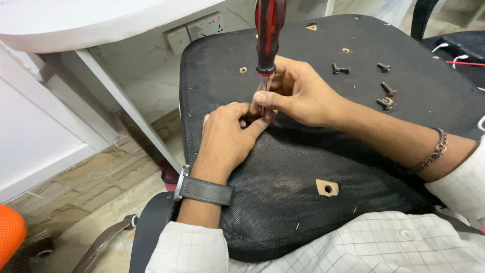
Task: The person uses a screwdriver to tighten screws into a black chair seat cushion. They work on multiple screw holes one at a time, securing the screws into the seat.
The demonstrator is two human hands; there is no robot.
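At centre of the upturned seat: both hands meet around one upright tool.
Right hand: fingers curled together, thumb and forefinger pinched on the thin metal shaft of the screwdriver, just below its collar.
Left hand: knuckles up, fingers folded and closed around the lower end of the shaft, thumb pressed against the right thumb; the tip is hidden under the fingers.
Screwdriver: stands almost vertical, a rounded red-and-black ribbed handle rising out of the top edge, a narrow steel shank below.
Wrists: a dark leather watch strap with a metal case on the left, a linked metal bracelet on the right; white checked sleeves on both arms.
Seat base: broad, rounded, covered in black coarse mesh fabric, dusty, stapled along the rim, with small torn openings showing pale wood around bolt holes; one such hole lies near the person's body.
Bolts: several short dark bolts lie loose on the fabric, well to the right of the hands.
Surroundings: a white table edge at upper left, a wall socket plate beneath it, marbled stone floor at left.
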